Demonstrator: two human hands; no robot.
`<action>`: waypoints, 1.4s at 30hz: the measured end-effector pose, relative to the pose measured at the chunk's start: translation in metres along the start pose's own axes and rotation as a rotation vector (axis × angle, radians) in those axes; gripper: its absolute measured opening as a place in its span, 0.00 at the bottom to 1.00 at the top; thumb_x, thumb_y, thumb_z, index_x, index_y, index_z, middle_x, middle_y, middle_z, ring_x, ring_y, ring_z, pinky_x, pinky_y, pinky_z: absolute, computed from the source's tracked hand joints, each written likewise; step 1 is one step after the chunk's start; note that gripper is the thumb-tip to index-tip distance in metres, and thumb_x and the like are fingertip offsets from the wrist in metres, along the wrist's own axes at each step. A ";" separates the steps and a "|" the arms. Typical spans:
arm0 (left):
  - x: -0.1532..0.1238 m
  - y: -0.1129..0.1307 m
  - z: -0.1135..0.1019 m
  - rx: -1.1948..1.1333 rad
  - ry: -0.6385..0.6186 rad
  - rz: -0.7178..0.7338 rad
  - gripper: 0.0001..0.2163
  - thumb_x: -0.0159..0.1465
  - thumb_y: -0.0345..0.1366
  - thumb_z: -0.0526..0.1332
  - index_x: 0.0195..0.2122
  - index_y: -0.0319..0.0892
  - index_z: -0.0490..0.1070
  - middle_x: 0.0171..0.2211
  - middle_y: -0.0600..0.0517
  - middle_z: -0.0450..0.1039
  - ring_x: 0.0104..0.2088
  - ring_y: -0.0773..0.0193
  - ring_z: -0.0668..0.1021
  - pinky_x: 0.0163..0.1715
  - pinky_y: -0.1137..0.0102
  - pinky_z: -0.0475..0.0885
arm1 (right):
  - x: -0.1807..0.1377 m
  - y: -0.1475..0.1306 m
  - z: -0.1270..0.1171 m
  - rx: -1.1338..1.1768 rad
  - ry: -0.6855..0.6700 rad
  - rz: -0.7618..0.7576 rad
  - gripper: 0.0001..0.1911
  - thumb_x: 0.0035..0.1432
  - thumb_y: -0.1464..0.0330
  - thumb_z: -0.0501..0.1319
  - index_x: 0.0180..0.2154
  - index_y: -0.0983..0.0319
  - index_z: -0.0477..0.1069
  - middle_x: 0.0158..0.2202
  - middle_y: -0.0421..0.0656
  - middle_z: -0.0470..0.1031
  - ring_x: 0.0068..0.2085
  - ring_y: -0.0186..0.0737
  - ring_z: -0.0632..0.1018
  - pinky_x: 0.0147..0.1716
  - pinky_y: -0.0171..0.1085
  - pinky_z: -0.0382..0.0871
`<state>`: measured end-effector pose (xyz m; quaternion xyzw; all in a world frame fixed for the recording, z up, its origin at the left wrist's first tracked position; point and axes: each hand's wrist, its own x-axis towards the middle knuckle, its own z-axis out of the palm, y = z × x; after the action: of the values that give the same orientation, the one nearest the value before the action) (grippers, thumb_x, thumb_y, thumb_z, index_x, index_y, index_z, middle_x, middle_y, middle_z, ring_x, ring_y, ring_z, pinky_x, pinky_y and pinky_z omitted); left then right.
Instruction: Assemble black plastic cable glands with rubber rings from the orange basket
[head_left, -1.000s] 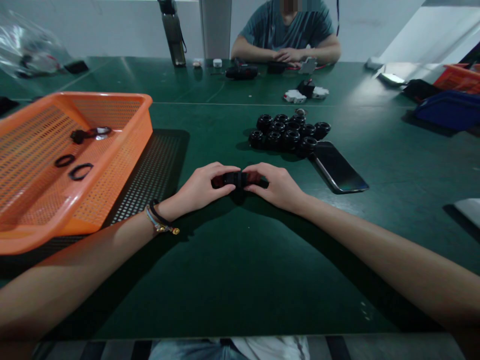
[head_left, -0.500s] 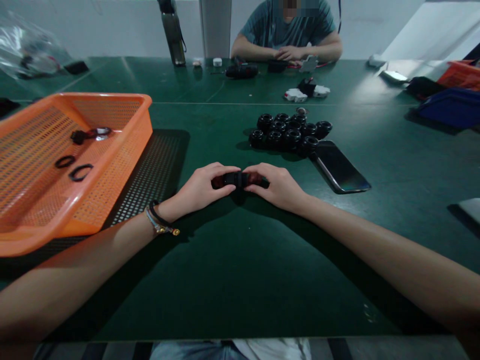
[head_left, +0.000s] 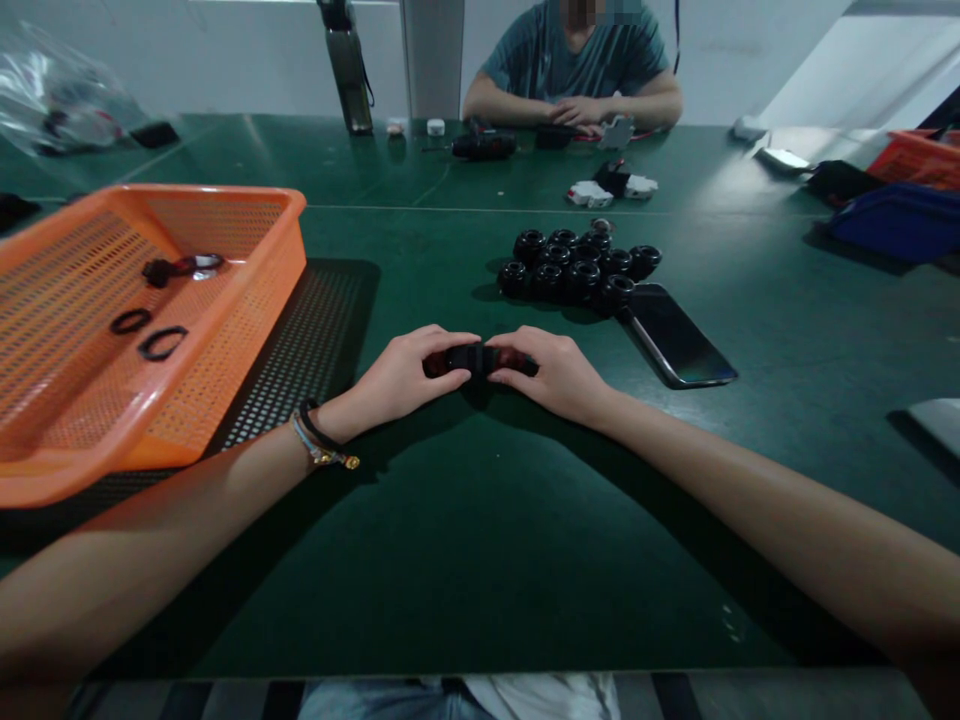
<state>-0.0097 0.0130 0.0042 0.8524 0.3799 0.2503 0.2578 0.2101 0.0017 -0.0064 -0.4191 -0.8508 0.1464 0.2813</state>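
Note:
Between both hands is a small black cylindrical part, lying sideways just above the green table. My left hand grips its left end, thumb in front and fingers behind. Around the right end, my right hand closes in the same way. The fingers cover much of the part, so its exact kind is not clear. Beyond the hands, a cluster of similar black round fittings stands on the table. A smartphone lies screen up beside the cluster.
An orange perforated basket at the left holds black rings and a wired connector. Farther back are a bottle, a power drill and white parts. Across the table sits a person. A blue bin is at right.
The view has shifted very slightly. Both hands keep the same grip on the black part, with no clear movement of it.

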 end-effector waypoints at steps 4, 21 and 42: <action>0.000 0.001 0.000 0.006 -0.002 0.003 0.18 0.61 0.37 0.61 0.52 0.42 0.72 0.42 0.49 0.74 0.35 0.64 0.74 0.38 0.69 0.71 | 0.000 0.000 0.000 -0.001 -0.004 0.002 0.12 0.55 0.70 0.64 0.43 0.61 0.75 0.35 0.43 0.79 0.35 0.41 0.77 0.35 0.40 0.70; 0.000 0.000 0.000 0.006 0.006 0.010 0.18 0.61 0.37 0.61 0.52 0.42 0.72 0.41 0.50 0.74 0.34 0.66 0.74 0.37 0.70 0.70 | 0.000 0.001 0.000 -0.021 -0.013 -0.022 0.11 0.57 0.68 0.63 0.43 0.62 0.75 0.34 0.44 0.79 0.35 0.40 0.76 0.35 0.39 0.68; 0.000 -0.001 0.001 0.019 0.010 0.017 0.17 0.61 0.36 0.61 0.52 0.43 0.73 0.41 0.50 0.74 0.35 0.65 0.74 0.39 0.69 0.70 | -0.001 0.001 0.003 0.048 0.025 -0.003 0.13 0.52 0.71 0.65 0.42 0.61 0.71 0.35 0.43 0.77 0.35 0.40 0.77 0.36 0.41 0.72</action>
<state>-0.0093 0.0135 0.0027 0.8567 0.3761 0.2532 0.2458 0.2096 0.0019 -0.0095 -0.4126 -0.8442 0.1609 0.3020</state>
